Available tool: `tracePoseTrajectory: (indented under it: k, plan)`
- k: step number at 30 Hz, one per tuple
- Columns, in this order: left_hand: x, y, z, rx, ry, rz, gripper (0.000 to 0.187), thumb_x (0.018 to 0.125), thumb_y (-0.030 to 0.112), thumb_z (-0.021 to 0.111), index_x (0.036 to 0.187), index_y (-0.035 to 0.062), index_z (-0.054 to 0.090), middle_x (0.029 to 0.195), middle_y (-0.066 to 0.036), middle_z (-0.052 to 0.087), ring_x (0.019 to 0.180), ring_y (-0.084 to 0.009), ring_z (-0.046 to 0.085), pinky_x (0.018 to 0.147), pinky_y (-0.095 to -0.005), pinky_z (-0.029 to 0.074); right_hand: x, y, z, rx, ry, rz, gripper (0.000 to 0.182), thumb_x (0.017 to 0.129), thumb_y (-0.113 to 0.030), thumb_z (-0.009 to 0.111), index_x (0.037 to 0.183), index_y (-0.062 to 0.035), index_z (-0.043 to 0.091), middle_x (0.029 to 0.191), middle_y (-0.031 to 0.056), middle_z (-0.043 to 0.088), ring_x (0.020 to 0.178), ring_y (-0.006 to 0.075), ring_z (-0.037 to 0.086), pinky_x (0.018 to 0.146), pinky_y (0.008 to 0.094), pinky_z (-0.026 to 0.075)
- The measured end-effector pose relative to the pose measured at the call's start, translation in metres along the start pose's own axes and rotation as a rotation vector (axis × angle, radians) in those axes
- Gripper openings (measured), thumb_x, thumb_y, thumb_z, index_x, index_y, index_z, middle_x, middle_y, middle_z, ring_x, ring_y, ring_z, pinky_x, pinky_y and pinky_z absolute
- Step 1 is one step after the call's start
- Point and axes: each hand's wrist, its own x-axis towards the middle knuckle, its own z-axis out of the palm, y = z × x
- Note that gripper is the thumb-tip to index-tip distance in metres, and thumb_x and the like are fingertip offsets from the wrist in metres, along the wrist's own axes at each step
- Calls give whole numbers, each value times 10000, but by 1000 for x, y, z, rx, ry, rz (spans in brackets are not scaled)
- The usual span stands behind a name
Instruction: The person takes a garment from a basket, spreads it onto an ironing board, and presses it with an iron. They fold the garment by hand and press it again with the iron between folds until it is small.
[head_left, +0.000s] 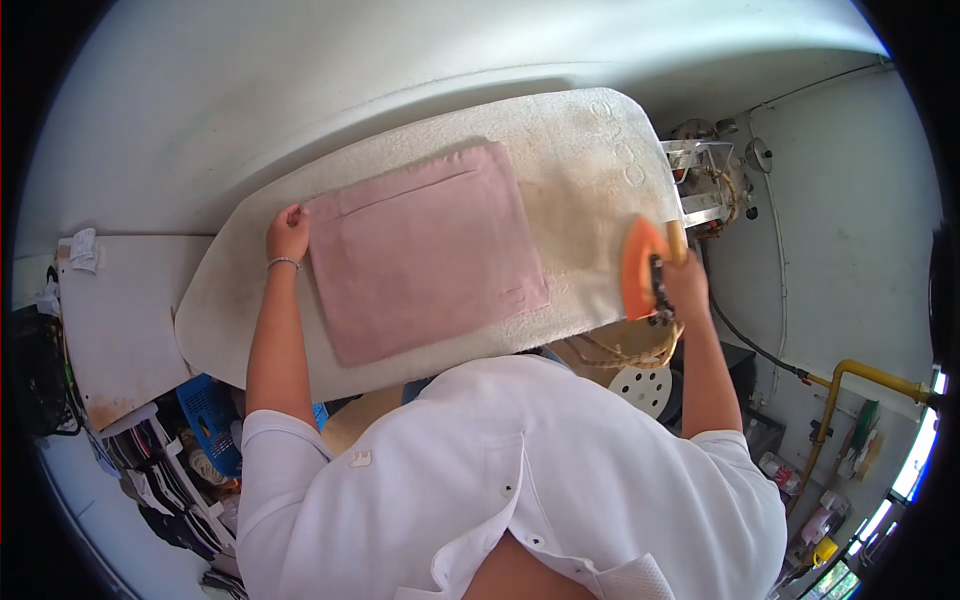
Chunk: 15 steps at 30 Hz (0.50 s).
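Observation:
A dusty-pink cloth cover (425,255), rectangular like a pillowcase with a slit-like seam along its far edge, lies flat on the padded ironing board (590,165). My left hand (288,235) is at the cover's far left corner, fingers closed in a pinch on its edge. Off to the right, my right hand (685,287) grips an iron (642,268) by its handle, slightly blurred. The iron is tilted on its side at the board's right end, showing its orange underside, apart from the cover. A braided cord (630,358) hangs below it.
A metal rack (705,180) with tubing stands beyond the board's right end. A yellow pipe (870,375) runs along the right wall. At left are a white side table (130,320) and a blue basket (208,425). The wall borders the board's far side.

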Motion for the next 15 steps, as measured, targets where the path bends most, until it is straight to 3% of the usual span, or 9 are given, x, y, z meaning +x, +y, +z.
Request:
tracePoseTrajectory:
  k: [1,2,3,4,9,11,12,14,15]
  plan:
    - [4,-5,3,32,4,-16,366,831,277,643,1094,24,644,974,-116,687,905,-215,655,820,-316,498,33,38,6,116,131,43,371,799,-222,591,1090,5,554,820,185,653,722,312,650,624,399,504]
    - [8,-9,6,63,10,-36,387,824,298,651,1089,15,644,957,-120,691,900,-217,658,819,-319,498,62,62,1,138,137,108,330,788,-187,594,1051,3,537,711,108,603,531,199,578,465,338,457]
    - [10,-9,8,64,14,-41,387,824,298,651,1089,15,644,957,-120,691,900,-217,658,819,-319,498,94,89,1,152,199,84,317,785,-175,599,1037,-1,517,658,74,555,439,148,504,375,311,393]
    - [12,-10,9,58,2,-74,403,816,312,662,1082,9,646,951,-124,691,896,-221,659,815,-322,499,95,55,-28,266,94,244,333,783,-172,604,1047,4,506,653,64,558,445,151,511,376,310,393]
    - [14,-2,-2,103,-90,-168,435,803,331,683,1061,-17,644,956,-131,689,887,-224,658,807,-322,497,206,64,-46,311,-53,202,294,784,-168,601,1011,8,539,678,73,559,432,130,494,368,303,381]
    - [19,-7,1,79,-91,-196,421,806,327,685,1052,-11,644,946,-108,684,830,-196,646,760,-305,501,252,79,-35,-29,184,48,426,766,-272,590,1082,10,540,931,221,656,847,360,656,711,435,507]
    - [23,-12,3,85,-77,-211,421,806,327,685,1052,-11,644,946,-108,684,830,-196,646,760,-305,501,249,61,-38,-24,173,31,426,766,-272,590,1082,10,540,931,221,656,847,360,656,711,435,507]
    - [24,-17,4,-176,-146,-288,387,826,324,672,1053,11,640,922,-60,668,778,-146,616,704,-286,496,237,33,-52,-172,265,-20,450,777,-327,594,1114,-34,545,1065,220,637,1056,397,576,868,471,454]
    - [21,-16,2,-172,-138,-298,387,826,324,672,1053,11,640,922,-60,668,778,-146,616,704,-286,496,243,36,-50,-209,274,-21,431,783,-331,602,1126,-77,542,1065,199,643,1015,393,597,848,472,468]
